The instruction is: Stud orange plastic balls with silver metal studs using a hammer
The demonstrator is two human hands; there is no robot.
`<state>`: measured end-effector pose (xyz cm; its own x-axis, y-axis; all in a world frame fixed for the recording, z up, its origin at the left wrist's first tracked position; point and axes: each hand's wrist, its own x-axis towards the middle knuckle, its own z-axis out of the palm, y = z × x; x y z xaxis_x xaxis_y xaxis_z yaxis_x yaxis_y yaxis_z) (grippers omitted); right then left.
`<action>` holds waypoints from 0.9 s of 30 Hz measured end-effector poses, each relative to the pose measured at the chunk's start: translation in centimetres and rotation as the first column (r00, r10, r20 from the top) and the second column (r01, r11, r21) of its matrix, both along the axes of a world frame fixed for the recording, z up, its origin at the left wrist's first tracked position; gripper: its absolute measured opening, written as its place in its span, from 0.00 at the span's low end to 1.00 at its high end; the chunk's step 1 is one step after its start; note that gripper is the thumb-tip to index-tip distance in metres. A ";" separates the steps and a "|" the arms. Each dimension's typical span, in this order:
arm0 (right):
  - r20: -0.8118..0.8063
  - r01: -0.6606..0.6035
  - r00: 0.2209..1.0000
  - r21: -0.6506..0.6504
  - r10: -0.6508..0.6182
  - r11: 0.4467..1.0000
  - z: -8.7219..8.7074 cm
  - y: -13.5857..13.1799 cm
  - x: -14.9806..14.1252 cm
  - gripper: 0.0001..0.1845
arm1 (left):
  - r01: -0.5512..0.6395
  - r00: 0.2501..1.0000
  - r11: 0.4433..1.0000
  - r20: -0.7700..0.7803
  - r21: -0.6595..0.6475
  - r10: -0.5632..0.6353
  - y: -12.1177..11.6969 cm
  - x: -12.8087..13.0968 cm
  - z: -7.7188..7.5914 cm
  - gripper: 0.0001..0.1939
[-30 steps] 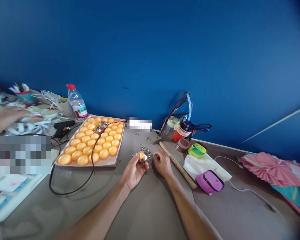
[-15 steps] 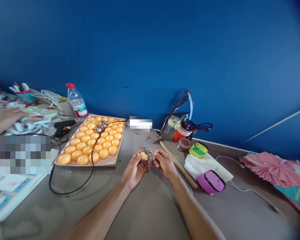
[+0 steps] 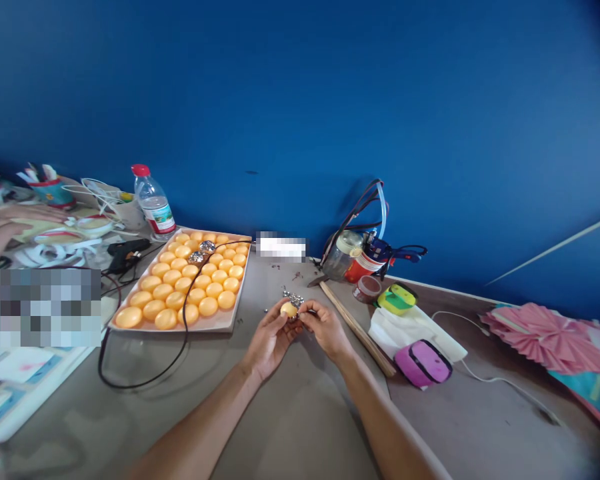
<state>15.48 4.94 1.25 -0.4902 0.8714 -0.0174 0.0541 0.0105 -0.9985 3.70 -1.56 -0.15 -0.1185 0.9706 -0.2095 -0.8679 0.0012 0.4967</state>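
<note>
Yellow-orange ball (image 3: 289, 311), small, round, smooth-looking, partly hidden

The bare right hand (image 3: 326, 328), earlier beside the small shiny silver studs (image 3: 293, 298), now meets the round yellow-orange ball (image 3: 289, 310), whose plain side turns up. A co-worker's second bare hand (image 3: 37, 213) appears.

Single ball (image 3: 289, 310), pale yellow; small pieces (image 3: 294, 299), silver. Tray balls (image 3: 165, 320), orange, bar two silver ones (image 3: 207, 247). Desk (image 3: 300, 413), grey-brown; wall (image 3: 300, 100), blue; bottle cap (image 3: 141, 170), red.
</note>
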 end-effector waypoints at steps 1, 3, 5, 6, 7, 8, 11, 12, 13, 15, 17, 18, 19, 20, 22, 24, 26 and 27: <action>0.005 -0.010 1.000 0.010 0.010 1.000 0.0 0.0 0.0 0.05 | -0.005 1.000 1.000 -0.003 -0.001 0.005 0.0 0.0 0.0 0.20; 0.004 -0.034 0.999 0.011 0.034 0.999 0.0 -0.1 0.1 0.05 | -0.021 1.000 1.000 -0.017 -0.001 0.021 0.0 0.1 0.1 0.19; 0.003 -0.053 0.999 0.000 0.053 0.999 0.0 -0.1 0.0 0.06 | -0.036 0.998 0.999 -0.041 0.000 0.036 -0.1 0.2 0.2 0.18; 0.004 -0.059 0.998 -0.008 0.059 0.998 -0.1 -0.1 0.0 0.06 | -0.043 0.997 0.999 -0.058 -0.001 0.043 -0.1 0.2 0.3 0.17; 0.004 -0.062 0.998 -0.017 0.062 0.998 -0.1 -0.1 0.0 0.06 | -0.050 0.996 0.999 -0.076 -0.001 0.050 -0.1 0.3 0.4 0.17; 0.007 -0.066 0.998 -0.025 0.066 0.998 -0.1 -0.1 0.0 0.06 | -0.057 0.994 0.998 -0.095 -0.004 0.056 -0.1 0.3 0.5 0.16; 0.014 -0.076 0.997 -0.039 0.076 0.996 -0.2 0.0 0.0 0.06 | -0.075 0.988 0.997 -0.139 -0.028 0.071 -0.1 0.3 0.6 0.17; 0.018 -0.081 0.996 -0.040 0.082 0.996 -0.2 0.0 0.0 0.06 | -0.080 0.986 0.996 -0.147 -0.033 0.075 -0.1 0.3 0.5 0.17; 0.022 -0.084 0.996 -0.039 0.085 0.996 -0.2 0.0 0.0 0.06 | -0.083 0.985 0.996 -0.153 -0.035 0.077 -0.1 0.3 0.4 0.18; 0.039 -0.086 0.995 -0.039 0.088 0.996 -0.1 0.0 0.0 0.06 | -0.089 0.982 0.996 -0.167 -0.027 0.083 0.0 0.3 0.2 0.19; 0.057 -0.083 0.995 -0.042 0.085 0.996 0.0 0.0 -0.1 0.06 | -0.090 0.980 0.996 -0.181 -0.009 0.086 0.1 0.4 -0.1 0.19; 0.061 -0.081 0.995 -0.045 0.084 0.996 0.0 0.0 -0.1 0.06 | -0.091 0.978 0.996 -0.189 0.001 0.089 0.1 0.4 -0.2 0.19; 0.063 -0.080 0.995 -0.049 0.083 0.996 0.1 -0.1 -0.1 0.06 | -0.092 0.976 0.996 -0.197 0.013 0.093 0.1 0.5 -0.3 0.20; 0.064 -0.081 0.994 -0.055 0.085 0.995 0.1 -0.1 -0.1 0.06 | -0.094 0.974 0.995 -0.206 0.025 0.098 0.1 0.5 -0.4 0.20; 0.066 -0.078 0.994 -0.068 0.083 0.995 0.1 -0.1 -0.2 0.06 | -0.105 0.968 0.993 -0.223 0.047 0.113 0.1 0.6 -0.4 0.20; 0.070 -0.066 0.995 -0.076 0.071 0.995 0.0 -0.2 -0.2 0.06 | -0.118 0.962 0.991 -0.239 0.059 0.129 0.1 0.7 -0.3 0.20; 0.068 -0.053 0.996 -0.077 0.058 0.996 0.0 -0.3 -0.3 0.05 | -0.130 0.955 0.990 -0.262 0.060 0.141 0.1 0.8 -0.2 0.20; 0.064 -0.049 0.997 -0.077 0.054 0.996 -0.1 -0.3 -0.4 0.06 | -0.132 0.951 0.989 -0.275 0.059 0.144 0.1 0.8 -0.2 0.20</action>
<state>15.10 4.66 1.20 -0.5298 0.8402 -0.1154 0.1207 -0.0599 -0.9909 4.54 -1.50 -0.31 -0.3000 0.9475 -0.1108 -0.6857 -0.1335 0.7155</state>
